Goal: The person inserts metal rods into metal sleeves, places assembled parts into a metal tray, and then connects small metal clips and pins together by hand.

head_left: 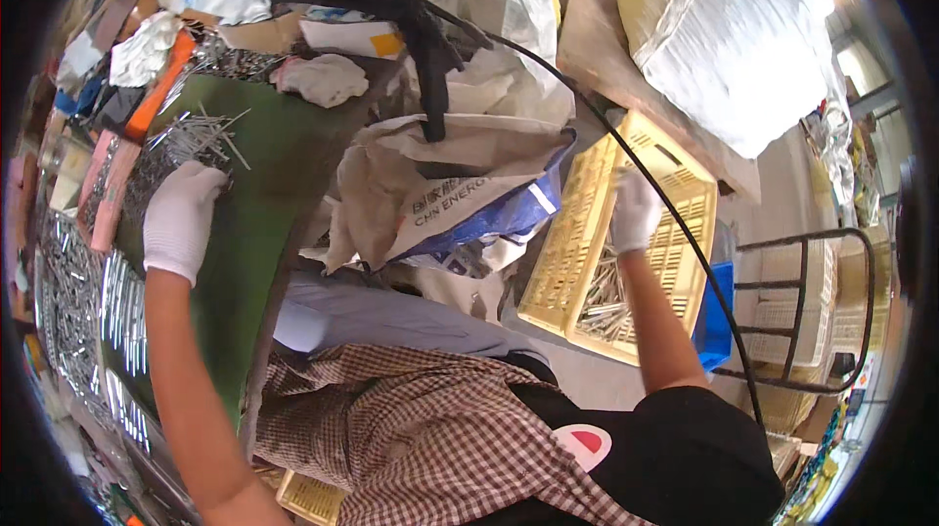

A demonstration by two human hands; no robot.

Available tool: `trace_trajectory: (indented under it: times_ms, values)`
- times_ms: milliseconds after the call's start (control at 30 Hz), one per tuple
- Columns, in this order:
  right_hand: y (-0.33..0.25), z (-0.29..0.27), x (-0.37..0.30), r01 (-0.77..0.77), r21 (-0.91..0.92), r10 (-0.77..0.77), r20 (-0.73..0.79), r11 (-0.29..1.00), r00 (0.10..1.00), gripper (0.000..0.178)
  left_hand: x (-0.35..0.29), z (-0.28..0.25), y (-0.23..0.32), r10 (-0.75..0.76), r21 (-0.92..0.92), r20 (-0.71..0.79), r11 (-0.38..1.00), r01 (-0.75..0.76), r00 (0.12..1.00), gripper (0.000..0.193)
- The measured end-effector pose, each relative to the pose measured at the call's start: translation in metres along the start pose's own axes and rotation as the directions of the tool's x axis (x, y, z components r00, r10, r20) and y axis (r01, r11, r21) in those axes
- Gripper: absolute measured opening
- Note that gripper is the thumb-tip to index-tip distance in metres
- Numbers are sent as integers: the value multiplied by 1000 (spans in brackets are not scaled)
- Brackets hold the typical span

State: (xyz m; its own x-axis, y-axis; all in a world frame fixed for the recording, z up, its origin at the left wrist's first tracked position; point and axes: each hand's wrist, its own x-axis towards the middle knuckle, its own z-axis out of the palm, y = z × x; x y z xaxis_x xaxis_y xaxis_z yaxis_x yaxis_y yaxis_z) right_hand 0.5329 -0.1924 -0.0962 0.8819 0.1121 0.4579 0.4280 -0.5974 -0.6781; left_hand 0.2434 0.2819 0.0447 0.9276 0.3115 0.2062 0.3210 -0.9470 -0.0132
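We're looking down at two white-gloved hands spread wide apart. Our left hand (181, 218) rests flat on the green table (279, 169), fingers loosely curled over the near end of a heap of thin metal rods (191, 140); we cannot tell whether it actually grips any of them. More rods lie in bright rows (117, 311) along the table's left edge, beside some orange and pink strips (147, 101).

Over on the other side, our right hand (634, 211) reaches into a pale yellow plastic crate (577, 223) with slotted walls. The fingers are bent down toward the rods lying in the crate's bottom (606, 306), but whether they are closed on anything we cannot tell from here. The crate sits on a blue box (719, 321), near a dark wire rack (812, 311).

Between the hands slumps a crumpled sack (460, 194), beige with a blue panel and a white label strip bearing dark print. A black cable (626, 150) sweeps across the crate. Up top right lies a big white woven bag (734, 37); white rags (323, 78) sit at the table's far end.
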Motion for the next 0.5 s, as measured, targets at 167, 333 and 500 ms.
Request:
trace_trajectory:
  times_ms: [167,333,500]
  values:
    - [171,-46,-4,-518,-368,530,-76,772,844,46,-21,-7,30,-13,-28,-211,1000,7,977,32]
    - [184,-7,-13,-456,-678,781,292,576,552,74,-101,-18,134,76,-226,-168,967,-114,983,19]
    - [239,14,0,-408,-559,629,284,722,723,93,-176,54,183,-283,-336,475,816,470,833,28]
